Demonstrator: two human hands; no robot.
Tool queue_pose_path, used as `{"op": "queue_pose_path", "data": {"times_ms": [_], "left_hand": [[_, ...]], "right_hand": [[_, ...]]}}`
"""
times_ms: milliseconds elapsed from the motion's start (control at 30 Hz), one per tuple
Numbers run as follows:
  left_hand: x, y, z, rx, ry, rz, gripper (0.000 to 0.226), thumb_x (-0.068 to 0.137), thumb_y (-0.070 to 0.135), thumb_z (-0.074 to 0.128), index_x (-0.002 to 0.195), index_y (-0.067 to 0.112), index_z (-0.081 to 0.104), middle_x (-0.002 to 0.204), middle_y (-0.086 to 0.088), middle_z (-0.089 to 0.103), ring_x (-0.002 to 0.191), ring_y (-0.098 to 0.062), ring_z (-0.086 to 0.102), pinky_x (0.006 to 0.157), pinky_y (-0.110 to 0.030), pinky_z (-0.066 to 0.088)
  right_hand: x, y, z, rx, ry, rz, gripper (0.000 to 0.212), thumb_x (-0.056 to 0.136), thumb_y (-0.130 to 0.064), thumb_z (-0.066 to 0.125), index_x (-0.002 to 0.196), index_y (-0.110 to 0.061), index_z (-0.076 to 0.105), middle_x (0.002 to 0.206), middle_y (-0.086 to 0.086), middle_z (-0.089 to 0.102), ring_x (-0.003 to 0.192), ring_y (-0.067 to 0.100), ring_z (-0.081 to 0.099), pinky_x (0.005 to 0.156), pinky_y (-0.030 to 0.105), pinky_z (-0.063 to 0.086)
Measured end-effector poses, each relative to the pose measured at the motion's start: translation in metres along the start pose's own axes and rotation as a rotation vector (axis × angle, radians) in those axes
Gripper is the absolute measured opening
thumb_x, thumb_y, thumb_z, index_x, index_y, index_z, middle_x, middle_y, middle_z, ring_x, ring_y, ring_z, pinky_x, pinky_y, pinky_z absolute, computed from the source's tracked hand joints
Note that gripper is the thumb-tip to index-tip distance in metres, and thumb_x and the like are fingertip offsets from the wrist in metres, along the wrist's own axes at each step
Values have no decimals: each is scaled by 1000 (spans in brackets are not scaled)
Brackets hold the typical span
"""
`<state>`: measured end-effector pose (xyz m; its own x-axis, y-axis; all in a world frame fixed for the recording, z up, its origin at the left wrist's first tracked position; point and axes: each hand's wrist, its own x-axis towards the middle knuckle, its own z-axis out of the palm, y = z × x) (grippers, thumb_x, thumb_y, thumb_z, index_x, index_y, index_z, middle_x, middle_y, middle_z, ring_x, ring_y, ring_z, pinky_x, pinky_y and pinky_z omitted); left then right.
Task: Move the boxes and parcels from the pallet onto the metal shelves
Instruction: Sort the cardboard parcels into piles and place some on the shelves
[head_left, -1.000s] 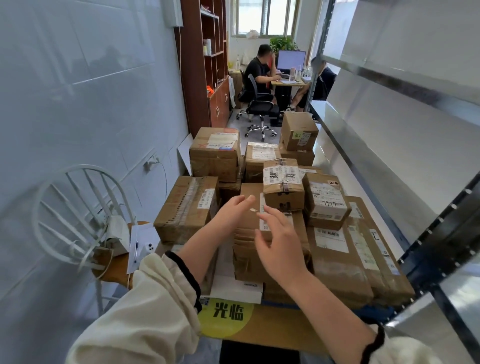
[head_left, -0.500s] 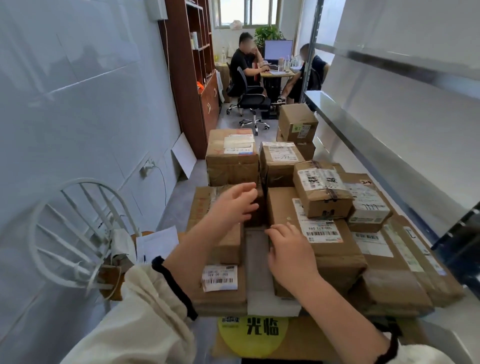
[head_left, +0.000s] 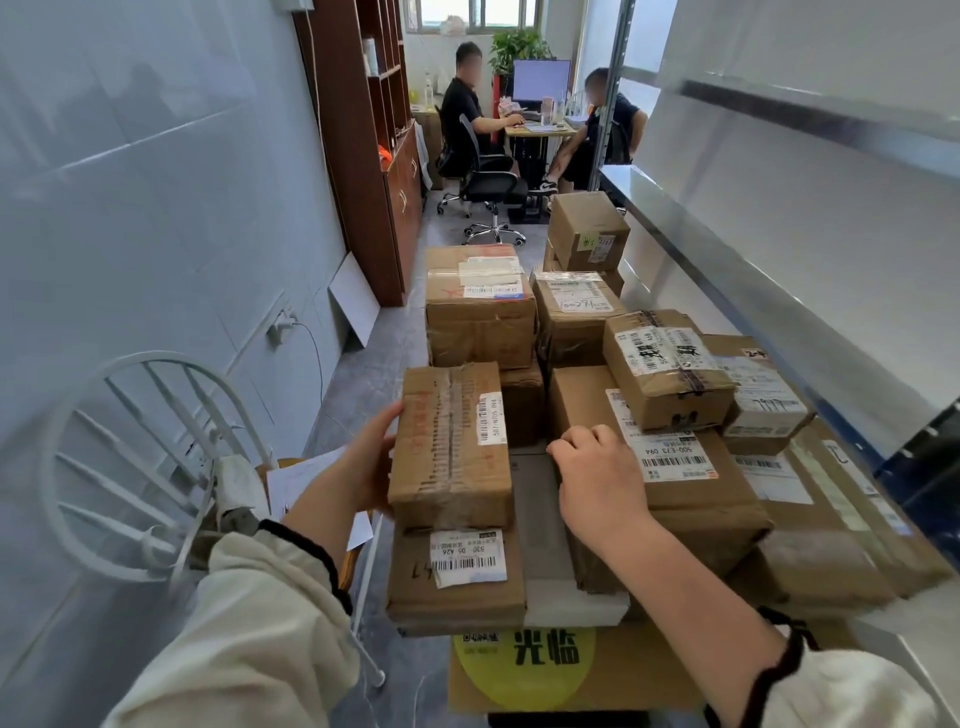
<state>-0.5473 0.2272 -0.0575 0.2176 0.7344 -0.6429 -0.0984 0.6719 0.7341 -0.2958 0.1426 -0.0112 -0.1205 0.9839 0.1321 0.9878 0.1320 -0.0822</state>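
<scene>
Several taped brown cardboard boxes with shipping labels lie stacked in front of me. My left hand (head_left: 370, 465) holds the left side of a narrow box (head_left: 451, 441) that lies on a flatter labelled box (head_left: 457, 577). My right hand (head_left: 597, 480) has its fingers curled over the left edge of a large box (head_left: 691, 488), which carries a smaller box (head_left: 667, 371). The metal shelves (head_left: 727, 283) run along the right, their surfaces bare. The pallet itself is hidden under the pile.
A white wire chair (head_left: 130, 447) with papers stands close on my left by the tiled wall. A wooden cabinet (head_left: 363, 156) lines the left wall farther on. Two people sit at a desk (head_left: 540, 130) at the back, with an office chair (head_left: 488, 187).
My left hand has moved from the top of the narrow box down to its left side. My right hand stays at the large box's edge. The view has come closer.
</scene>
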Motion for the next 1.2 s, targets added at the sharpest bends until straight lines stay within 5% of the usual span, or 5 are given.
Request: {"op": "queue_pose_path", "data": {"times_ms": [267,467,900,1200], "left_hand": [[4,-2,23,105,21,-14,86,56,83,61,119,24,62,120,-16,60,108,-41,59,91,-63,43],[11,-4,37,67,38,-6,85,49,82,65,110,23,67,117,-17,62,105,-40,61,90,-63,44],[23,-4,50,69,6,29,71,65,78,59,107,21,65,114,-14,62,106,-37,59,95,-62,42],[17,1,37,112,-18,-9,80,76,76,45,137,25,45,141,-19,42,125,-47,42,99,-69,30]], "right_hand": [[10,7,-4,130,-120,-1,55,85,-2,49,135,-22,44,141,-1,43,139,27,21,114,43,22],[9,14,-8,402,-3,29,47,84,6,43,127,-12,53,125,3,53,119,21,46,97,31,41],[8,16,-13,474,14,63,43,89,2,41,131,-8,49,131,6,50,120,19,47,99,25,37],[7,12,-15,483,81,29,42,89,1,42,128,-9,52,128,3,53,117,15,49,98,22,38]]}}
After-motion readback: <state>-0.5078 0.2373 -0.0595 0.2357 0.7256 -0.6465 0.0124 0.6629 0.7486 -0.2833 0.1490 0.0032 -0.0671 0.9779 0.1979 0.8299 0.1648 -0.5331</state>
